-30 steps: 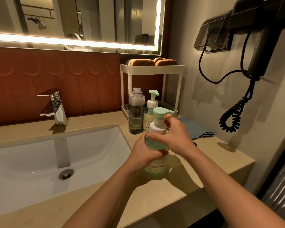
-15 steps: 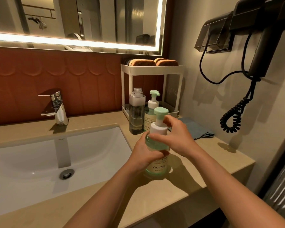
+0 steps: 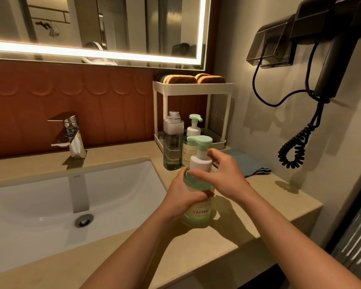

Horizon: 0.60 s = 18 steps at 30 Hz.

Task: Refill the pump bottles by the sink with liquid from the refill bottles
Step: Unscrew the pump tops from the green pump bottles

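Observation:
A green pump bottle (image 3: 198,213) marked YAPING stands on the beige counter (image 3: 196,253) right of the sink. My left hand (image 3: 180,193) grips its body from the left. My right hand (image 3: 223,174) holds the white collar of its pump top (image 3: 201,155) with thumb and fingers. The pump nozzle points left. Behind it stand a second green pump bottle (image 3: 191,142) and a clear refill bottle (image 3: 173,142) with no cap, about half full.
A white sink basin (image 3: 50,205) with a chrome tap (image 3: 71,134) fills the left. A white two-tier rack (image 3: 193,88) with sponges stands in the back corner. A blue cloth (image 3: 246,163) lies by the wall. A hairdryer (image 3: 329,55) with coiled cord hangs on the right wall.
The pump top has turned: its nozzle pointed right a second ago and now points left. My right hand has shifted round the collar. The bottle stays in place.

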Tool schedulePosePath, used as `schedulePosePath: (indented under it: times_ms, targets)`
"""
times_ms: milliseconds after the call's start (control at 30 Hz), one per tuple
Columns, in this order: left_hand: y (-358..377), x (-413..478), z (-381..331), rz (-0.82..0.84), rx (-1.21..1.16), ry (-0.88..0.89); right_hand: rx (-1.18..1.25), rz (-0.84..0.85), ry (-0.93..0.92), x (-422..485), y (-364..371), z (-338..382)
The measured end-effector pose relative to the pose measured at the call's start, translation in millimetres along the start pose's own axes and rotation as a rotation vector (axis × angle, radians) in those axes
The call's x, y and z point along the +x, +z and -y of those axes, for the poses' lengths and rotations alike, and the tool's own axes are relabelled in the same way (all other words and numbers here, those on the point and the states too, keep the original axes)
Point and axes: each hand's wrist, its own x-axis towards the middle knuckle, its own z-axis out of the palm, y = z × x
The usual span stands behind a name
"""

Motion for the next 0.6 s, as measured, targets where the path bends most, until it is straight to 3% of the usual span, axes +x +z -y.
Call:
schedulePosePath:
  times_ms: [400,600]
  targets:
    - [-1.0,-3.0,-2.0,-0.007,-0.015,-0.020,0.282,0.079,-0.077,4.7,-23.8,12.1]
    - [-3.5,-1.8,-6.6,0.020,-0.038,-0.049,0.424,-0.004,-0.118,5.3,-32.5,10.5]
